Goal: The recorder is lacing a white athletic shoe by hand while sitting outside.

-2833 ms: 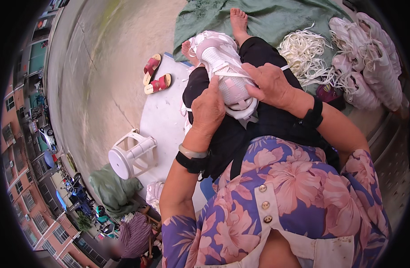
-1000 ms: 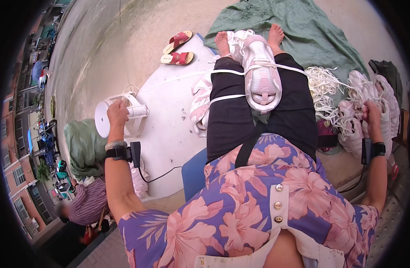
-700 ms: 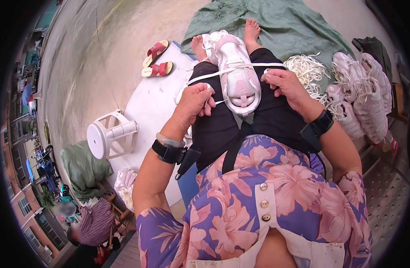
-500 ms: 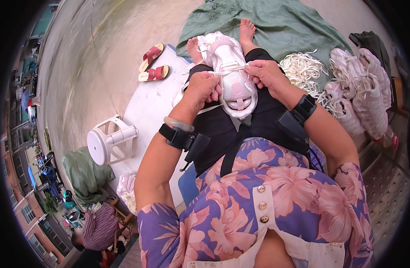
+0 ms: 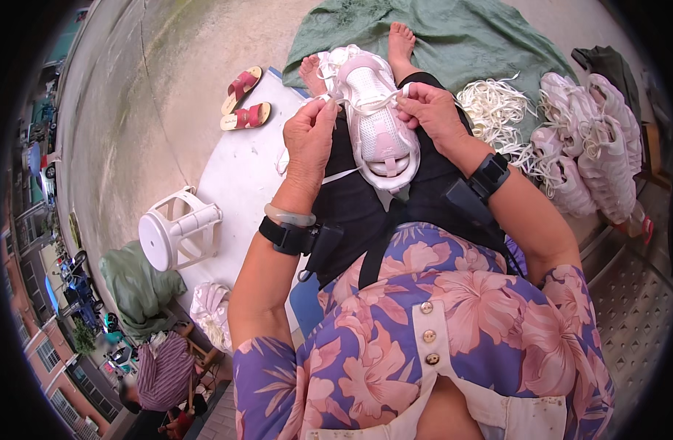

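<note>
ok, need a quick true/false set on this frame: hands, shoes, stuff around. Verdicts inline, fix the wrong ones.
1. The left hand and right hand each pinch a white shoelace. True.
2. The shoe under that lace stands on a table. False: the pink-and-white sneaker lies between the black-trousered legs.
3. Red slide sandals and a white plastic stool are both left of that sneaker. True.
4. The person wears black boots. False: both feet are bare.
5. A heap of loose white laces lies right of the legs. True.
6. No other footwear is at the right. False: several more sneakers are piled there.
</note>
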Demonstrator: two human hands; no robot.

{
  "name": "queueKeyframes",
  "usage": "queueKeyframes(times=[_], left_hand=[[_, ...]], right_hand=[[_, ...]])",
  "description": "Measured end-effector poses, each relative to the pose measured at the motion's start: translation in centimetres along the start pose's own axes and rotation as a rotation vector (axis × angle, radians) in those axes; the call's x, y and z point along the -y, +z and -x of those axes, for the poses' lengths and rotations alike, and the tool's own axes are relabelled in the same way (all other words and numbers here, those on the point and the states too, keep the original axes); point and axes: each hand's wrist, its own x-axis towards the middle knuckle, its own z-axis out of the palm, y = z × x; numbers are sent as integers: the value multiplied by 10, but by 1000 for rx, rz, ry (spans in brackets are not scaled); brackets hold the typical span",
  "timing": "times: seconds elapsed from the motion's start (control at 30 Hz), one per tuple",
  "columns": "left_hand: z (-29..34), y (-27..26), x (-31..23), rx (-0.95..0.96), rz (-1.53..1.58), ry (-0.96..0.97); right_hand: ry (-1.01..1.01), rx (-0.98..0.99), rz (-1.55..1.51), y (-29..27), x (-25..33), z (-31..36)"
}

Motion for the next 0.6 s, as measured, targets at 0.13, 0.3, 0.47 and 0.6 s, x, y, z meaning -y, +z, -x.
queueKeyframes(times=[0.13,0.3,0.47,0.6], left_hand=[[7,-7,1,-82,-82,76],[12,-10,-7,-49,219,-166],[10,-4,-9,-10,269,-273],[3,-2,-4,24,321,-356]], right_hand=[[-22,-18,20,2,-4,-1],[-820,-142,931,8,-7,1],[-645,-182,906,13,-12,-1],[-544,-142,820,12,-12,-2]])
